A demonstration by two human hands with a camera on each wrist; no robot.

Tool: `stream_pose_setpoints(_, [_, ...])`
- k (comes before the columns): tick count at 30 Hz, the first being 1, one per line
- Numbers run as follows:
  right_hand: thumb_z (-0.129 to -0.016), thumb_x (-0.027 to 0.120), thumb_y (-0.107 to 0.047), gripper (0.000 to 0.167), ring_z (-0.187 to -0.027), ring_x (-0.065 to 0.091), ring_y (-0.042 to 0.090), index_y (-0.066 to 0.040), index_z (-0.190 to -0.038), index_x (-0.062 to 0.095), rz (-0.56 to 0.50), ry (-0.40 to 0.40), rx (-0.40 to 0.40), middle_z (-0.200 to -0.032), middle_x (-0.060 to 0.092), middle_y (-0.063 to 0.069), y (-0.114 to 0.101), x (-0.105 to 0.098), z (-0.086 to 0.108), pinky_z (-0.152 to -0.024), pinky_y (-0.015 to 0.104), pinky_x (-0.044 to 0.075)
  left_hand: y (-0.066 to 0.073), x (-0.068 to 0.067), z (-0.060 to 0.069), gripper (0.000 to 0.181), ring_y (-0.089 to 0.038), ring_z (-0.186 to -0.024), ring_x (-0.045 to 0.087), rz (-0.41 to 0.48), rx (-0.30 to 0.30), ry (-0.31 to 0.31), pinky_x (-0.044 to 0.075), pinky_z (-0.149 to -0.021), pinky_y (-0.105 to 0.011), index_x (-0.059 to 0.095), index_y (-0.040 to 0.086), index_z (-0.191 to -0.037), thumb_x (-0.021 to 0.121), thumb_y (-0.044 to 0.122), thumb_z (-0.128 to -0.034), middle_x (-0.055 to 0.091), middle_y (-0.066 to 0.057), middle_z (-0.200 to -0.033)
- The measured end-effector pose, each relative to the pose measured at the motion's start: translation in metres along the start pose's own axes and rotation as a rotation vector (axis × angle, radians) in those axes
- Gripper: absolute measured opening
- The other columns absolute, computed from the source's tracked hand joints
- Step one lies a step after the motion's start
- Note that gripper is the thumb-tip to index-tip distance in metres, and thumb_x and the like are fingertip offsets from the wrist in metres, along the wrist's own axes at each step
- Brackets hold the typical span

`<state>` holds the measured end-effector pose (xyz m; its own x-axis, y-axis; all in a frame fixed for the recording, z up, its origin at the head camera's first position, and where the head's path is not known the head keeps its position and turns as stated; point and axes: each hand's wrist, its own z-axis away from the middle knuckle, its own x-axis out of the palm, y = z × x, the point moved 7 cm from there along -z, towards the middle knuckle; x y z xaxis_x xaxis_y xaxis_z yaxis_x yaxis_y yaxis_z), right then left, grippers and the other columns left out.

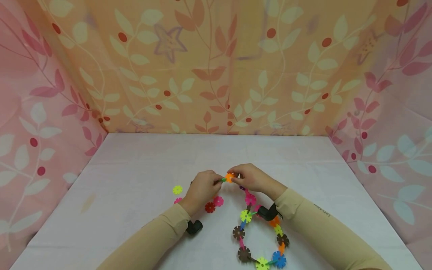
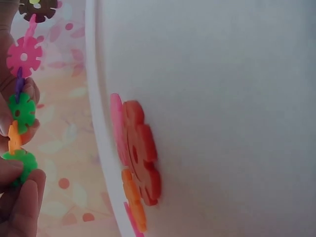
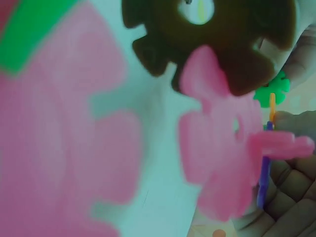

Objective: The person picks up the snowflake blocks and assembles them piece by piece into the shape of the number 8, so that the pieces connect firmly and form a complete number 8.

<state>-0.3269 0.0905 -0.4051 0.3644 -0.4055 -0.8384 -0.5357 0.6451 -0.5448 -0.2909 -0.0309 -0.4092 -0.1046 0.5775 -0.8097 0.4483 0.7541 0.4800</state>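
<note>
My left hand (image 1: pixel 201 189) pinches a green flower disc (image 2: pixel 22 165) at one end of a chain of notched discs. Joined to it is an orange disc (image 1: pixel 230 177), seen edge-on in the left wrist view. My right hand (image 1: pixel 253 178) holds the chain just beyond, around another green disc (image 2: pixel 22 112) and a purple disc (image 3: pixel 265 182). From there a pink disc (image 1: pixel 250 199) and a brown disc lead down to a loop of mixed colours on the table, with a blue disc (image 1: pixel 279 259) in it. The right forearm and wrist camera cover part of the loop.
Loose discs lie near the left hand: a yellow-green one (image 1: pixel 177 189), a red one (image 1: pixel 210 207) and a pink one (image 1: pixel 218 201) beside it. Another pink one is partly hidden by the left wrist. Patterned cloth (image 1: pixel 216 75) stands behind the white table (image 1: pixel 135 157) and at both sides.
</note>
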Motion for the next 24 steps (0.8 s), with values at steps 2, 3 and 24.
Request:
stream_pose_setpoints(2, [-0.086, 0.062, -0.011, 0.022, -0.076, 0.054, 0.01, -0.008, -0.108, 0.065, 0.009, -0.008, -0.005, -0.091, 0.065, -0.002, -0.003, 0.001, 0.0, -0.068, 0.025, 0.049, 0.003, 0.0, 0.0, 0.01, -0.006, -0.061, 0.049, -0.058, 0.033, -0.004, 0.044, -0.055, -0.015, 0.074, 0.011, -0.087, 0.065, 0.012, -0.0822, 0.06, 0.004, -0.072])
stream_pose_setpoints(3, [-0.086, 0.062, -0.011, 0.022, -0.077, 0.055, 0.01, -0.007, -0.107, 0.065, 0.011, -0.015, -0.008, -0.092, 0.065, -0.001, -0.004, 0.001, 0.0, -0.07, 0.026, 0.049, 0.005, 0.001, 0.0, 0.009, -0.006, -0.06, 0.049, -0.085, 0.051, -0.006, 0.045, -0.055, -0.015, 0.073, 0.01, -0.086, 0.065, 0.013, -0.0823, 0.059, 0.004, -0.071])
stream_pose_setpoints(24, [-0.084, 0.065, -0.012, 0.039, -0.092, 0.056, 0.021, -0.01, -0.122, 0.056, 0.062, -0.064, 0.072, -0.105, 0.061, 0.002, 0.008, 0.002, 0.0, -0.083, 0.038, 0.047, -0.009, 0.017, 0.008, 0.051, -0.01, -0.047, 0.05, 0.034, -0.261, -0.24, 0.042, -0.047, -0.023, 0.053, 0.006, -0.105, 0.069, 0.045, -0.0769, 0.059, -0.002, -0.066])
